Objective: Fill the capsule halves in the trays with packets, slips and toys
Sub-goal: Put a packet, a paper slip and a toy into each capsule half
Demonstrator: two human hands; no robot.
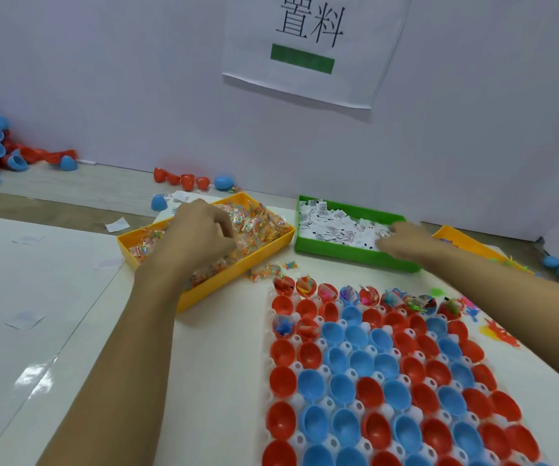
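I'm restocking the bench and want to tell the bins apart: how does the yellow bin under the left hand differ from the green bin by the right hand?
The yellow bin holds clear packets of colourful bits; the green bin holds white printed slips. The yellow bin lies at a slant to the table edge; the green bin sits squarer. The left hand curls into the packets; the right hand reaches the slips. Both are shallow, open and rectangular.

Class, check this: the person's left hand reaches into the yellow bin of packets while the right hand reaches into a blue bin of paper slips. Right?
Not quite. The head view shows the right hand in a green bin of paper slips, not blue. The left hand is indeed in the yellow bin of packets.
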